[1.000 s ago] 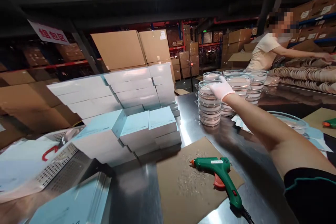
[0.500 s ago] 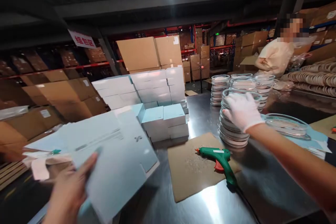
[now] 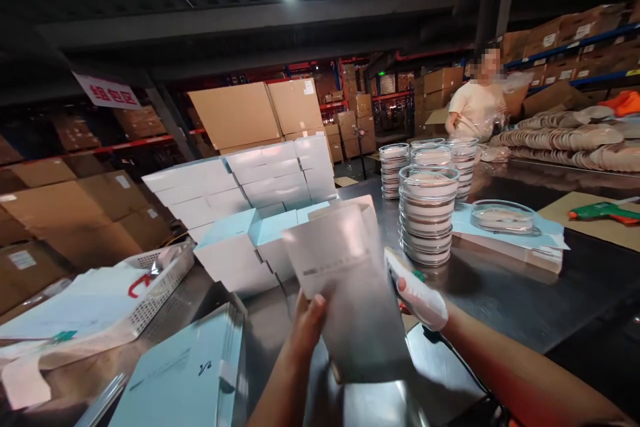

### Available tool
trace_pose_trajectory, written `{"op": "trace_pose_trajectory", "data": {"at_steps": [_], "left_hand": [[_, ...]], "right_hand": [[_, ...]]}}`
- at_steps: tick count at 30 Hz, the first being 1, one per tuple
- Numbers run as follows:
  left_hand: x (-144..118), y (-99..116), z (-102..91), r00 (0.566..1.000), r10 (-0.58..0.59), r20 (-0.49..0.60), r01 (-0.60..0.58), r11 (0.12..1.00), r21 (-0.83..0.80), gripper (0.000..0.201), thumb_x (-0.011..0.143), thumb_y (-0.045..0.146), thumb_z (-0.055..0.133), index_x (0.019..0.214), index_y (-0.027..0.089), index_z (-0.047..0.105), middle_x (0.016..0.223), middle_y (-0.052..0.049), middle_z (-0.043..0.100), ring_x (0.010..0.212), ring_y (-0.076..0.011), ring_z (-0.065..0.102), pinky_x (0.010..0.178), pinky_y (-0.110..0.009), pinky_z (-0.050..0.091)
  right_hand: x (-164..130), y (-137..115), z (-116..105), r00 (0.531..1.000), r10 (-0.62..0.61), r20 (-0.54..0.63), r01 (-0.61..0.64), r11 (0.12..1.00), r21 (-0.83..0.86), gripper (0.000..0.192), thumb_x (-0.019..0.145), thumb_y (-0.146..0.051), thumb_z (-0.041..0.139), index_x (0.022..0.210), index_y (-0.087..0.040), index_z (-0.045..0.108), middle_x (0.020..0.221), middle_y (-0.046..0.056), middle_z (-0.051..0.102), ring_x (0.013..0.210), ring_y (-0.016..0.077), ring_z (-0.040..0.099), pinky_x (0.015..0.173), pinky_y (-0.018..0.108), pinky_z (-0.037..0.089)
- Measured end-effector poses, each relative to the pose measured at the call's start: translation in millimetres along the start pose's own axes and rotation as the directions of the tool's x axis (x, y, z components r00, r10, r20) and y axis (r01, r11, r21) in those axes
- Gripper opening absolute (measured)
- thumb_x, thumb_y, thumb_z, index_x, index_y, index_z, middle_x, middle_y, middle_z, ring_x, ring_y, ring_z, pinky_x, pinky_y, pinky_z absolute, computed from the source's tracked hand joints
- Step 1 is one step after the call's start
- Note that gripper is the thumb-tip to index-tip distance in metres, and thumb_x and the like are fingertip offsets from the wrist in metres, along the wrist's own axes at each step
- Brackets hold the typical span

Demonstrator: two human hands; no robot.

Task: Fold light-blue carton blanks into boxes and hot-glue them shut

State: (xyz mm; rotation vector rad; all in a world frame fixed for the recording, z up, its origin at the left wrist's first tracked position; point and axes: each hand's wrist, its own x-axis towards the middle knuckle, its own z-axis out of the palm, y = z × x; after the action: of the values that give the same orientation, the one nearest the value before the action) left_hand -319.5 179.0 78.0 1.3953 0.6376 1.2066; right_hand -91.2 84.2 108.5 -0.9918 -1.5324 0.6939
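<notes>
My left hand [image 3: 309, 325], bare, grips the lower left edge of a flat white folded carton [image 3: 350, 280], thumb on its face. The carton is tilted upright over the middle of the table and a little blurred. My right hand [image 3: 423, 297], in a white glove with a bare thumb tip, is at the carton's right edge, its fingers stretched out. Whether it touches the carton is unclear. Behind that hand, bits of a green glue gun [image 3: 418, 275] show; the rest is hidden. A tall stack of clear round dishes [image 3: 426, 217] stands just beyond.
White boxes [image 3: 235, 260] are piled at the back left. Nearer lie a pile of flat cartons [image 3: 175, 373] and a white basket [image 3: 160, 293] of sheets. On the right are a single dish [image 3: 503, 217] on blue-white sheets and another glue gun [image 3: 603, 212]. A person [image 3: 475, 107] stands behind.
The carton has swung from the left to the middle, now more upright. My right hand has left the dish stack and come down beside the carton. The view has turned right.
</notes>
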Motion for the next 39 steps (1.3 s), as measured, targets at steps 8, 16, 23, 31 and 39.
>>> {"op": "trace_pose_trajectory", "data": {"at_steps": [8, 16, 23, 31, 39], "left_hand": [[3, -20, 14.1, 0.959, 0.277, -0.054, -0.242, 0.905, 0.349, 0.146, 0.065, 0.059, 0.094, 0.170, 0.026, -0.001, 0.150, -0.020, 0.054, 0.137, -0.0386, 0.060, 0.113, -0.053, 0.051], [-8, 7, 3.8, 0.816, 0.543, 0.200, -0.575, 0.726, 0.378, 0.038, 0.086, 0.048, 0.081, 0.112, 0.023, 0.068, 0.110, -0.009, 0.064, 0.104, -0.0289, 0.066, 0.091, -0.039, 0.055], [-10, -3, 8.4, 0.862, 0.475, 0.174, -0.506, 0.802, 0.317, 0.062, 0.083, 0.056, 0.083, 0.134, 0.026, 0.061, 0.139, -0.014, 0.060, 0.129, -0.0344, 0.061, 0.107, -0.045, 0.051], [-4, 17, 3.4, 0.885, 0.462, -0.051, -0.434, 0.861, 0.265, 0.053, 0.078, 0.055, 0.089, 0.117, 0.023, 0.070, 0.115, -0.008, 0.066, 0.104, -0.0250, 0.066, 0.087, -0.033, 0.053], [-10, 35, 4.9, 0.946, 0.291, -0.145, -0.271, 0.952, 0.143, 0.059, 0.077, 0.069, 0.084, 0.110, 0.021, 0.073, 0.089, -0.003, 0.067, 0.073, -0.0165, 0.057, 0.065, -0.026, 0.046]], "right_hand": [[11, -23, 14, 0.992, 0.029, -0.121, -0.028, 1.000, 0.011, 0.087, 0.085, -0.084, 0.065, 0.153, -0.031, 0.061, 0.149, 0.012, 0.068, 0.141, 0.0382, 0.061, 0.120, 0.056, 0.049], [11, -25, 30, 0.911, 0.317, -0.265, -0.297, 0.948, 0.113, 0.063, 0.086, -0.077, 0.065, 0.109, -0.020, 0.078, 0.097, 0.011, 0.081, 0.098, 0.0389, 0.076, 0.088, 0.053, 0.063], [24, -7, 23, 0.861, 0.007, -0.508, -0.072, 0.992, -0.107, 0.050, 0.083, -0.030, 0.060, 0.133, -0.026, 0.058, 0.125, 0.009, 0.074, 0.108, 0.0286, 0.072, 0.091, 0.043, 0.062], [3, 20, -44, 0.850, 0.345, -0.398, -0.522, 0.448, -0.726, 0.032, 0.086, -0.041, 0.071, 0.102, -0.014, 0.074, 0.113, 0.025, 0.075, 0.115, 0.0467, 0.070, 0.098, 0.059, 0.053], [-33, 60, -47, 0.725, 0.610, -0.320, -0.656, 0.472, -0.588, 0.033, 0.070, -0.012, 0.069, 0.101, -0.020, 0.075, 0.074, 0.004, 0.076, 0.074, 0.0280, 0.076, 0.070, 0.035, 0.058]]}}
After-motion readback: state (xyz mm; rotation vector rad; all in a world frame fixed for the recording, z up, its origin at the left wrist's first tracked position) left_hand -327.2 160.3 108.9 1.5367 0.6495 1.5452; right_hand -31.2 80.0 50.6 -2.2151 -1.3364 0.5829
